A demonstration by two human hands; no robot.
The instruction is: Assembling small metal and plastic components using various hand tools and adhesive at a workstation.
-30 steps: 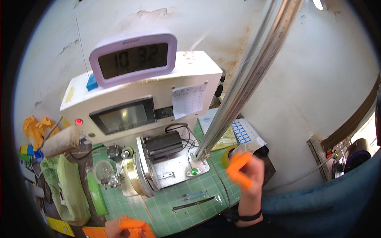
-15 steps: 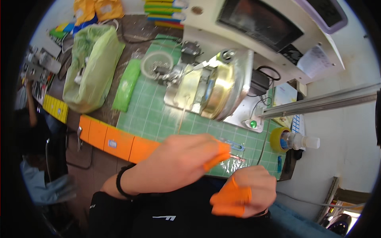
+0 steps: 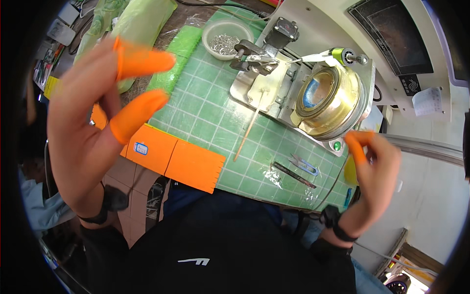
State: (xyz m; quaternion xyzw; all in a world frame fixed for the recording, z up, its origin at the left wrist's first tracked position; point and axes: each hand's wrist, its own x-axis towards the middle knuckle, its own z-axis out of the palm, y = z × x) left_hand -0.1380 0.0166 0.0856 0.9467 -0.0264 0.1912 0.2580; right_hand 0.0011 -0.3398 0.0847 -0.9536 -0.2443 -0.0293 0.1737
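Note:
My left hand is raised over the left side of the bench, with orange finger cots on its thumb and forefinger. These two are spread apart with nothing between them. My right hand, also in orange cots, is beside the machine's right front corner. Its covered fingertips come together, and whether they hold anything is hidden. Between the hands stands a machine with a round gold-coloured bowl. A thin wooden stick leans from its plate onto the green mat. Blue thread snips lie beside a narrow dark tool.
A translucent tub with small metal parts is at the back. Green wrapped material and a pale green bag lie left. An orange strip lines the front edge. A metal rail extends right.
My hands, close together in front of me before, have parted: the left went up and left, the right up and right. The view has shifted, bringing the machine closer.

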